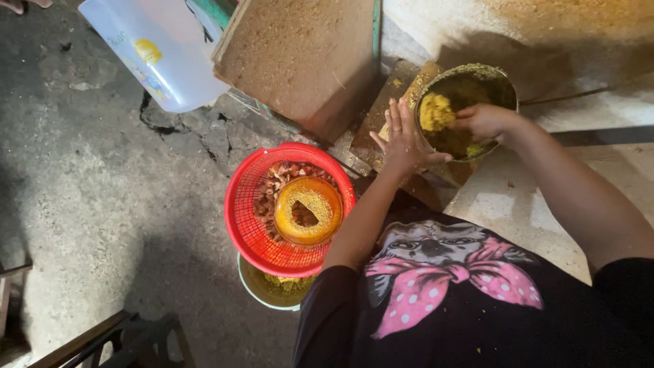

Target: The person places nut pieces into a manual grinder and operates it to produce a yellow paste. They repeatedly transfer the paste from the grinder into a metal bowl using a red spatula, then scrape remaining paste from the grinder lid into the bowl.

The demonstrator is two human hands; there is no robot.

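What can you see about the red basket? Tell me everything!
The red basket is round, looks like plastic, and has lots of little holes like a net. It sits tilted on top of a pale bowl on the grey ground. Inside are brownish pieces and a small orange bowl dusted with yellow crumbs. No hand touches it; the left hand and right hand are busy at a metal pot.
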